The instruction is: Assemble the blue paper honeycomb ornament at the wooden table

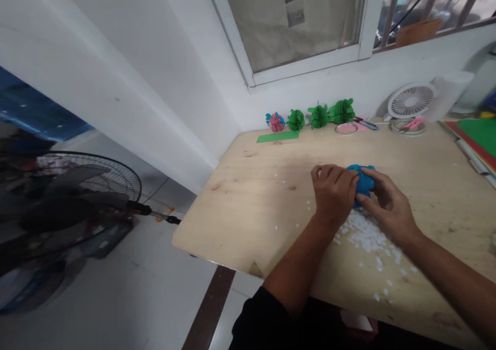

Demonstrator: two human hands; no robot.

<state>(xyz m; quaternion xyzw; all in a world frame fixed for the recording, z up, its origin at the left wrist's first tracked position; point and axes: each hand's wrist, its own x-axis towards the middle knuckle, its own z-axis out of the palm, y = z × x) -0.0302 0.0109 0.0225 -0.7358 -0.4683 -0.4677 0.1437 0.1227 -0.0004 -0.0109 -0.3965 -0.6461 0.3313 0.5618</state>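
A blue paper craft piece (pixel 363 181) is held just above the wooden table, between my two hands. My left hand (pixel 334 191) is closed, its curled fingertips at the near left side of the blue piece. My right hand (pixel 389 203) grips it from the right, thumb below and fingers along the top. Parts of the piece are hidden behind the fingers. Small white paper scraps (pixel 370 236) lie scattered under and in front of my hands.
Along the wall stand several green paper figures (pixel 318 116) and a pink-and-blue one (pixel 275 122), with a green paper strip (pixel 277 137) in front. Farther right are a blue cutter (pixel 366 124), tape rolls, pink scissors-like handles (pixel 413 125), a small white fan (pixel 411 101) and coloured sheets (pixel 476 138).
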